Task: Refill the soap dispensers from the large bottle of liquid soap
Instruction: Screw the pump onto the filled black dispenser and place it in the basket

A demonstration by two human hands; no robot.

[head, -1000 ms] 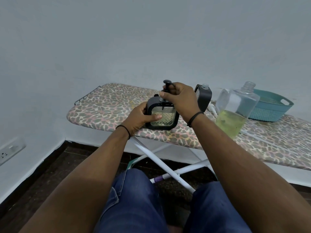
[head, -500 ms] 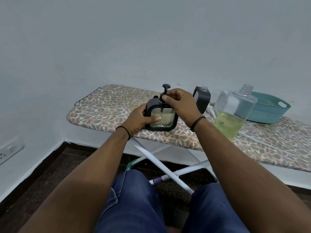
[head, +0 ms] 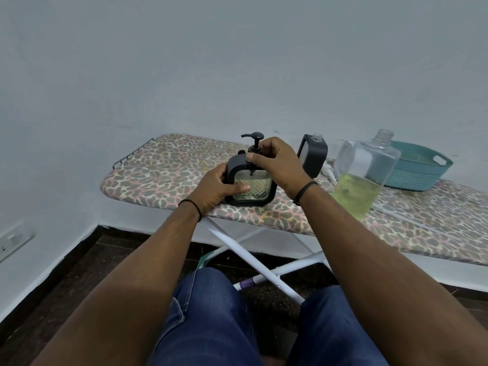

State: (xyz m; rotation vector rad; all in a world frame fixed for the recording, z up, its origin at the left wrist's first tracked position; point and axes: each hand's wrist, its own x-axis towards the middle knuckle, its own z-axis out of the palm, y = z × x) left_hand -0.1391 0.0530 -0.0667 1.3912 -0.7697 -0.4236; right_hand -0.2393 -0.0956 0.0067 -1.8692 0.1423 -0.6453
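Left hand curled around soap dispenser, right hand pinching its pump collar

Ironing board spans frame middle, left end to right edge, wall behind. Pump dispenser upright on board near front edge, centre frame. Left hand at its left side, right hand at its top by pump. Second dispenser just right and behind, tilted, without pump. Large bottle further right, uncapped. Basket behind bottle, far right. Wall socket lower left.
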